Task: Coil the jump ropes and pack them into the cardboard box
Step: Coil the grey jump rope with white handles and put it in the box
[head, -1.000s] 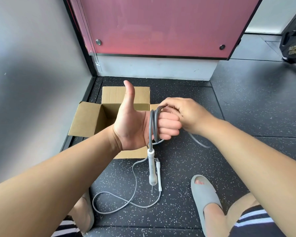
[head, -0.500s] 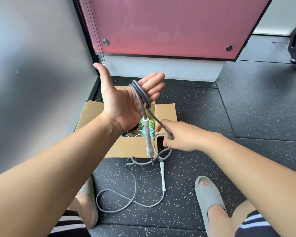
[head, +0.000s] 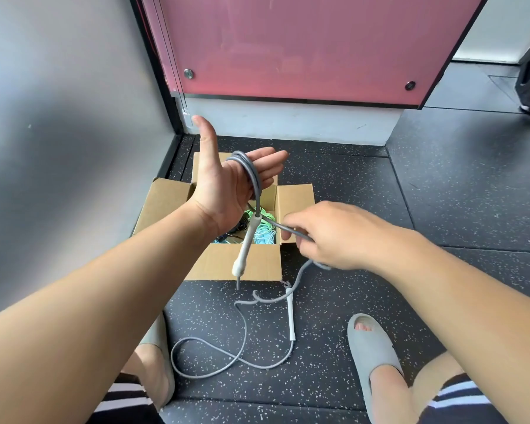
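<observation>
Right now you are holding your left hand [head: 224, 191] up in the centre of the frame, palm facing you, fingers straight and thumb pointing up. It is not gripping anything, only carrying loops of the grey jump rope [head: 255, 182] that are wrapping around the palm and fingers. One white handle [head: 247, 243] is hanging down from those loops, dangling in front of the near wall of the cardboard box [head: 227, 264].

Your right hand [head: 334, 237], just right of centre, is pinching the rope between curled fingers and thumb. The strand between your two hands is running straight across the box's right side. Below your right hand the rope is dropping to the speckled black floor [head: 441, 209]. The rest is lying there in loose curves in the lower middle of the frame, and the second white handle [head: 290, 313] is lying among them.

The box is sitting open on the floor behind your hands, flaps spread. Green and blue coiled ropes [head: 265, 235] are showing inside it. Your foot in a grey slipper [head: 374, 356] is resting at the lower right.
</observation>
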